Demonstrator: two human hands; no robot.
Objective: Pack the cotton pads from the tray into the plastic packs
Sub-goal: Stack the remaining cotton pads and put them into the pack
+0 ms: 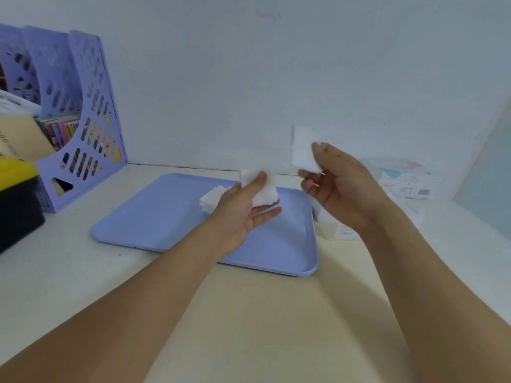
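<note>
Over the tray I see both hands up: left hand grips a stack of pads, right hand pinches one pad. More pads lie on the tray. Packs sit right, partly behind my right hand; file rack and black-yellow box left.

The tray is a plain pale periwinkle blue, and the cotton pads lying on it are pure white, as are the stack of pads in the left hand and the single pad in the right hand. The plastic packs are clear to whitish with pale pink and light blue printed patches and a small black barcode. The file rack is lilac with a pattern of cut-out slots, the box beside it is black with a yellow lid, and the tabletop is cream.
</note>
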